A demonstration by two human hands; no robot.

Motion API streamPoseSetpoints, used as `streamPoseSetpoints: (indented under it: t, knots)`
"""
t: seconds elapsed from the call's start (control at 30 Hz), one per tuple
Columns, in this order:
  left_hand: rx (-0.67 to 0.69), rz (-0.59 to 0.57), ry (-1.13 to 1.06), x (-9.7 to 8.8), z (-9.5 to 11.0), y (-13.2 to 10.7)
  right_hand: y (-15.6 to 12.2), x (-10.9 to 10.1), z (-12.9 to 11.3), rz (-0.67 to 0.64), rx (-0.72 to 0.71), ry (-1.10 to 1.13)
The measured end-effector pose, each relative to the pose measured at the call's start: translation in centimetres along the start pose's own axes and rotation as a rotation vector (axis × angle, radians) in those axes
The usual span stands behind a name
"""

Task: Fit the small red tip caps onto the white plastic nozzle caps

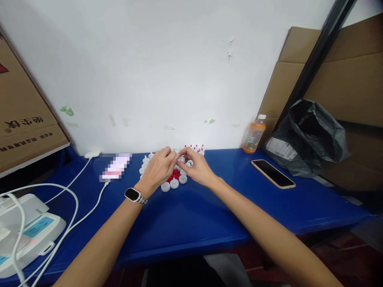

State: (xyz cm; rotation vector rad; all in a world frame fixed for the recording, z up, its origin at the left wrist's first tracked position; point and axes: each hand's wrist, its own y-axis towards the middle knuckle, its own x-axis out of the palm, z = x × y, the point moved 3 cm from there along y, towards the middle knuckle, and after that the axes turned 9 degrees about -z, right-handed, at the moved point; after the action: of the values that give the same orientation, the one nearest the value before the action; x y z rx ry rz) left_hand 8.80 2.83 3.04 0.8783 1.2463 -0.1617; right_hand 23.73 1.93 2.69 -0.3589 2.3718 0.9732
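My left hand (160,166) and my right hand (197,169) meet above a cluster of small plastic parts near the wall. Between the thumb and forefinger of my right hand is a white plastic cap (181,159). My left hand has its fingers bent and pressed together beside that cap; whatever they grip is hidden behind them. Under the hands lies a pile of small red tips (176,175). White nozzle caps (174,183) surround the pile, and at the back right several stand with red tips (196,148) on top. My left wrist wears a watch (132,194).
The blue table (185,223) meets a white wall. A phone with a pixelated screen (116,167) lies left, a dark phone (273,173) right. An orange drink bottle (254,134) and black plastic bag (302,139) stand back right. A power strip (36,231) with white cables sits front left.
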Motion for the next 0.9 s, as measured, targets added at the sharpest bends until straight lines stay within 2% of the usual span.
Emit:
streamPoseSetpoints:
  t: [0.07, 0.13, 0.2, 0.27, 0.33, 0.4, 0.5, 0.57, 0.77, 0.9]
  knots:
    - [-0.041, 0.010, -0.135, -0.1, 0.1, 0.1, -0.1, -0.2, 0.3, 0.008, -0.010, -0.069]
    - [-0.175, 0.071, -0.301, -0.3, -0.6, 0.0, -0.1, -0.7, 1.1, 0.065, 0.007, -0.157]
    - [-0.330, 0.116, -0.385, -0.4, -1.8, -0.3, -0.2, -1.4, 2.4, 0.136, 0.094, -0.192]
    - [-0.285, 0.029, -0.387, -0.1, -2.7, -0.5, -0.2, -2.2, 4.0, 0.182, 0.220, -0.133]
    - [-0.154, -0.120, -0.337, 0.7, -3.4, -0.7, -0.2, -2.8, 5.3, 0.215, 0.293, -0.057]
    - [-0.087, -0.210, -0.286, 1.5, -3.9, -0.8, -0.2, -3.3, 6.0, 0.271, 0.298, -0.073]
    - [-0.067, -0.274, -0.275, 2.1, -4.0, -0.9, -0.2, -3.9, 6.6, 0.343, 0.312, -0.196]
    - [-0.070, -0.276, -0.286, 1.9, -3.8, -0.8, -0.3, -4.0, 7.0, 0.300, 0.343, -0.213]
    - [-0.080, -0.257, -0.306, 1.7, -2.8, -0.8, -0.6, -3.8, 7.9, -0.091, 0.448, -0.299]
    - [-0.059, -0.266, -0.316, 2.4, -2.1, -0.7, -0.8, -3.4, 7.9, -0.215, 0.468, -0.334]
